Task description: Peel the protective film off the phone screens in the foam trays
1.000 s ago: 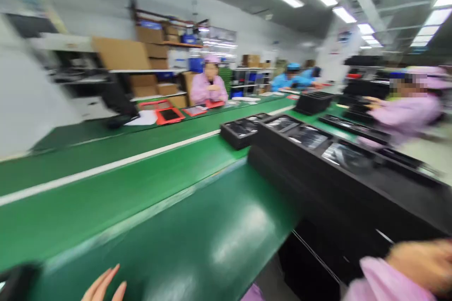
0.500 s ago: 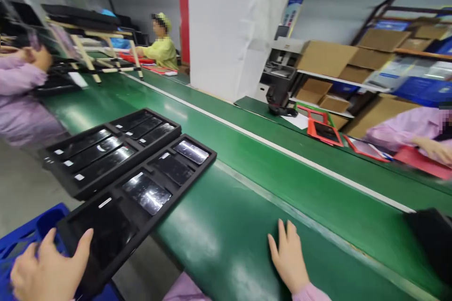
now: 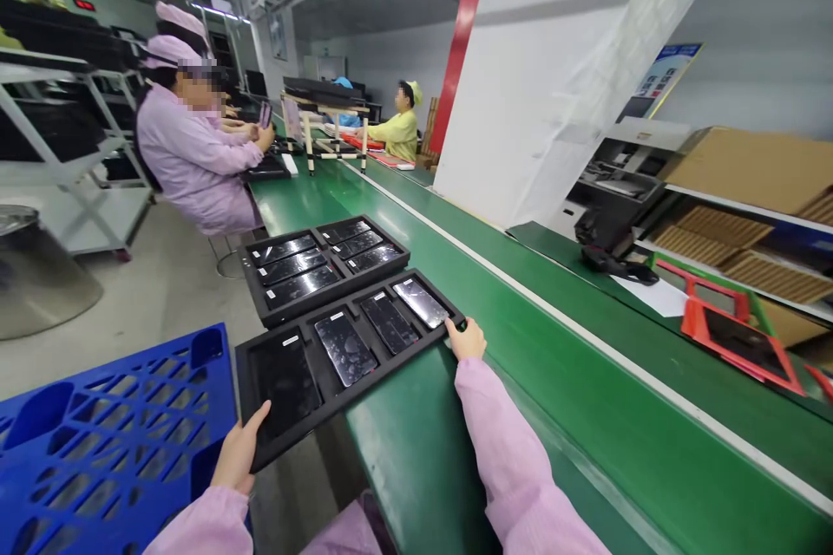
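1. Left hand (image 3: 238, 453) and right hand (image 3: 468, 339) grasp opposite ends of a matte-black rectangular compartment tray (image 3: 305, 425).
2. It overhangs the smooth green workbench (image 3: 416, 438), cradling four glossy, flat screens (image 3: 344, 349).
3. Nearby: a latticed blue plastic pallet (image 3: 208, 403).

Both hands (image 3: 469, 340) now on tray (image 3: 338, 401)

Lilac-pink sleeves (image 3: 511, 455), wrist-length, loose and creased, bare hands (image 3: 468, 340), matching lilac cloth (image 3: 344, 531) below

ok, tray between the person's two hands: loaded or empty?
Loaded: the black tray holds four dark, glossy panels in its recesses, one large and three smaller.
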### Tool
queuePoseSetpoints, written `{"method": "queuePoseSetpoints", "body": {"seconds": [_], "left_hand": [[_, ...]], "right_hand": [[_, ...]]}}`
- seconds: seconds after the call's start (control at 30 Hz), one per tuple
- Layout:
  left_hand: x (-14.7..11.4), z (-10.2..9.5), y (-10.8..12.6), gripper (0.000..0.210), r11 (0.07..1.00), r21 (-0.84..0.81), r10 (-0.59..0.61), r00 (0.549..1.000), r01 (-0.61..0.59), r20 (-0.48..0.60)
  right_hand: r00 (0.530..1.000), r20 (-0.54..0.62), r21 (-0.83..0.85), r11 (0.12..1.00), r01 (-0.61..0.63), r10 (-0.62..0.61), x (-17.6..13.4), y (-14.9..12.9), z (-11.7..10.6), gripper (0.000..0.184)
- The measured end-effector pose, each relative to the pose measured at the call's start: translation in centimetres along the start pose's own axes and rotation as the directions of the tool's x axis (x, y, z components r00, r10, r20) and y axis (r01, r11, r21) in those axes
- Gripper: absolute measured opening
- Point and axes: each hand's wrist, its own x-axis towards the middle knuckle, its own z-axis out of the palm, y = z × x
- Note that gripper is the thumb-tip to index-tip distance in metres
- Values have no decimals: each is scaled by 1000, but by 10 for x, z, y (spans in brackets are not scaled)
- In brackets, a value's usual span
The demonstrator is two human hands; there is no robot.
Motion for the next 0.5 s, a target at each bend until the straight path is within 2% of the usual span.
{"method": "queuePoseSetpoints", "body": {"seconds": [0.13,0.2,0.3,0.4,0.5], "left_hand": [[-19,-7,4,58,1000,-27,-16,1000,16,-5],[-33,-10,3,58,1000,-18,24,1000,-24,-13],[-51,-13,6,69,993,48,108,994,-109,16],[-56,-13,16,80,965,150,205,976,-213,71],[-53,-4,29,80,920,238,267,943,-311,200]], "right_hand": [[999,-50,74,997,-3,6,-12,22,-14,41],[997,-81,126,992,3,7,-23,40,-25,43],[993,-120,221,975,34,-7,-45,73,-46,48],[990,-139,297,953,62,-21,-76,108,-74,51],[983,-178,349,937,14,51,-119,143,-107,54]]}}
